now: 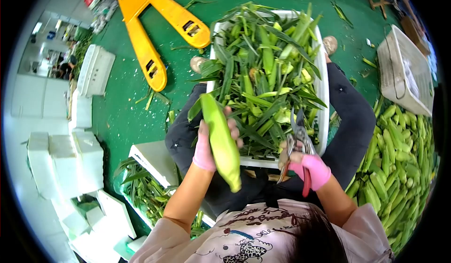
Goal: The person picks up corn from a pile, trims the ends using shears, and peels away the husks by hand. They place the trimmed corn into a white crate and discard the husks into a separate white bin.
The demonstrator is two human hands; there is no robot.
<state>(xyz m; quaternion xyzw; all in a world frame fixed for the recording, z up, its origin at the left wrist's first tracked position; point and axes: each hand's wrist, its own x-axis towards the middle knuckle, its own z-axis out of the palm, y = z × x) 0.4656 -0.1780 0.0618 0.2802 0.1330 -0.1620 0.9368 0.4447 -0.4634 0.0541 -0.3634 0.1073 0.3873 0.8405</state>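
A pale green ear of corn in its husk (220, 141) lies tilted in my left hand (205, 145), with the fingers wrapped round it. My right hand (300, 162) grips pruning shears (299, 143) with red handles; their blades point up and away from me. Both hands wear pink fingerless gloves. Between my knees stands a white crate (322, 86) heaped with green husks and leaves (268, 65). The shears are over the crate's near right part, apart from the corn.
To the right lies a large pile of husked-in corn ears (399, 159), below a white basket (399, 70). A yellow pallet jack (141, 32) stands ahead on the left. White foam boxes (66, 164) are stacked at the left. More leaves (150, 197) lie beside my left leg.
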